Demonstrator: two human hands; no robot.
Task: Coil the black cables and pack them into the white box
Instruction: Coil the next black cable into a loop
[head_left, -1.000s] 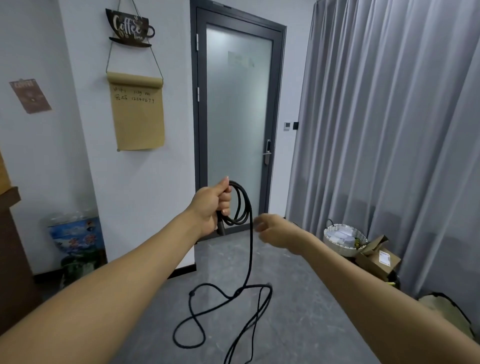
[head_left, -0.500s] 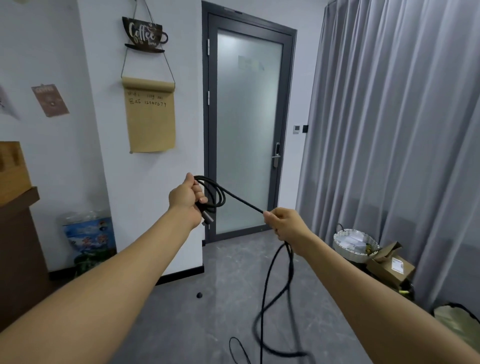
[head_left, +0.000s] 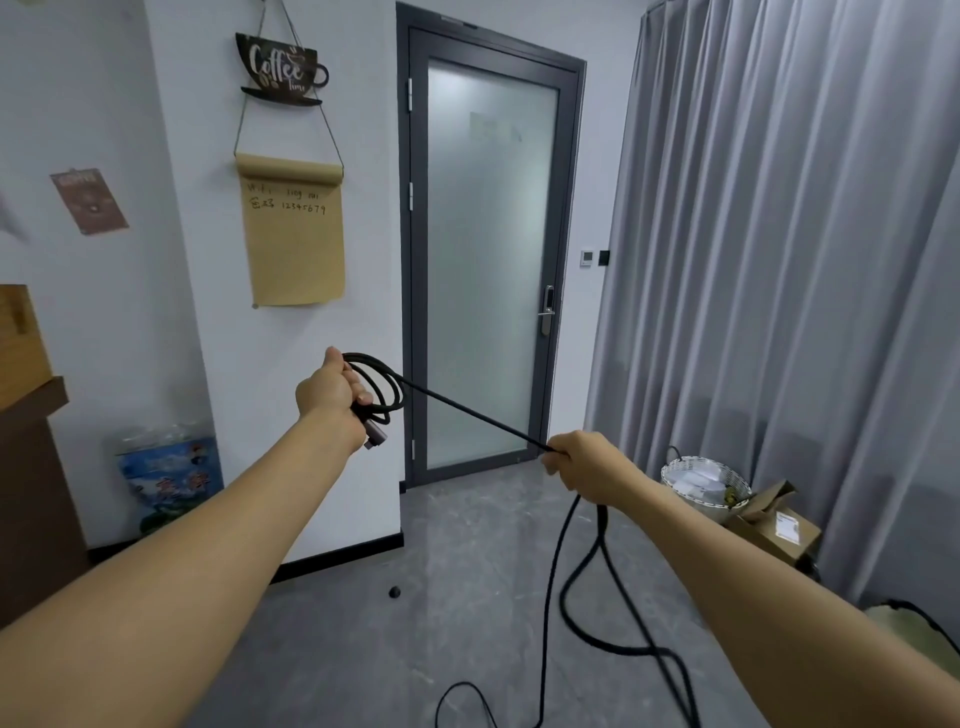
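Left hand (head_left: 328, 391) raised in front of the white wall, fingers curled tight round a small coil (head_left: 382, 391) of black cable (head_left: 467, 415), a few loops gathered in the fist, grey plug end (head_left: 375, 436) sticking out just below the palm. Right hand (head_left: 584, 465) lower and further right, fingers closed on the same cable, pinching it near the thumb. Between the 2 hands, 1 straight taut stretch of cable, sloping down from the coil to the right hand, crossing in front of the frosted glass door (head_left: 491, 260). Below the right hand, slack cable hanging down and trailing in loose curves over the grey floor (head_left: 441, 597), running out of the bottom edge. White box nowhere in view. On the wall, a coffee sign (head_left: 280, 70) with a brown paper roll (head_left: 293, 234) hung beneath. Grey curtain (head_left: 779, 260) along the right; at its foot a white woven basket (head_left: 704, 486) just beside a cardboard box (head_left: 776, 525). Small dark round object (head_left: 395, 592) on the floor near the wall's corner.
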